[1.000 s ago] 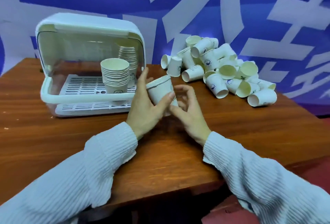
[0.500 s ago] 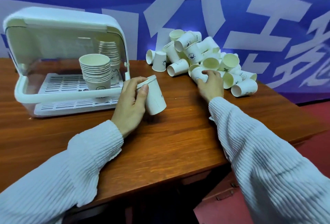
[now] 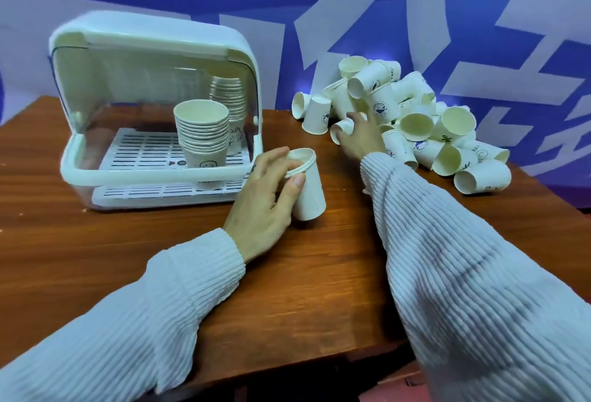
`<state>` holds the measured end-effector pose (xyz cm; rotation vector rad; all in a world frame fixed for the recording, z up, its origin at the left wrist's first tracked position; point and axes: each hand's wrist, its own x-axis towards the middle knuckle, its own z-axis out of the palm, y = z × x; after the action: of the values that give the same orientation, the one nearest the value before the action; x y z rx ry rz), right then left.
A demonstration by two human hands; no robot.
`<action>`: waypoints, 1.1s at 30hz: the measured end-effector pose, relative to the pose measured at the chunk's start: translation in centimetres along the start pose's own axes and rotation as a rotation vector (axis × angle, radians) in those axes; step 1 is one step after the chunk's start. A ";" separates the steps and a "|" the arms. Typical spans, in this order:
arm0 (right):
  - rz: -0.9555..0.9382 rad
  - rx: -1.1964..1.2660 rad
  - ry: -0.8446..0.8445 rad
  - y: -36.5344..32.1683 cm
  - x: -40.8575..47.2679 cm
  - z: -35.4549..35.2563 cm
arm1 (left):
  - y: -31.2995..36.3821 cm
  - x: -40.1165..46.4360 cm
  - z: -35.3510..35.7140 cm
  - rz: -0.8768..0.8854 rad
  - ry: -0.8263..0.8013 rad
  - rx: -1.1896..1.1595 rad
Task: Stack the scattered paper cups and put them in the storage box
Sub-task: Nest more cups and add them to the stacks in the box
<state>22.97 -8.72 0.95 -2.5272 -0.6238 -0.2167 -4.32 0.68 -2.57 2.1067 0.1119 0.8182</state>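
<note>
While my left hand (image 3: 265, 200) grips a short nested stack of cups (image 3: 306, 185), tilted, on the desk (image 3: 319, 273) | right hand (image 3: 361, 136) fingers curled onto a cup (image 3: 340, 130) lying sideways, mouth leftward, at the pile's (image 3: 415, 126) near-left edge | storage box (image 3: 153, 107) lies left, open.

Left sleeve (image 3: 134, 312): white ribbed knit, fine ridges running lengthwise along arm; cuff loose, flared, ends at wrist. Right sleeve (image 3: 473, 273): same white ribbed knit, wider in frame, partly blurred toward lower right; cuff ends at wrist. Left hand (image 3: 262, 206): bare, small dark mark near base of one finger; mark too small to read. Right hand (image 3: 361, 137): bare, no rings or watch-strap edge showing at cuff.
</note>
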 end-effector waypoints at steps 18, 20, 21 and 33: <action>0.031 -0.104 0.175 0.5 1.5 0.6 | -0.4 0.1 -0.2 -0.001 -0.029 -0.014; 0.107 -0.009 0.170 0.6 1.3 0.5 | -0.3 0.0 -0.2 0.003 -0.027 -0.015; 0.141 0.019 0.132 0.7 1.2 0.4 | -0.3 0.0 -0.2 0.006 -0.027 -0.015; 0.188 0.532 -0.060 1.8 -0.8 0.1 | 0.2 0.1 -0.4 -0.006 -0.022 -0.005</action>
<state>23.10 -10.32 -0.13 -2.0617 -0.3958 0.0856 -4.52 0.86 -2.19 2.1091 0.1042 0.7909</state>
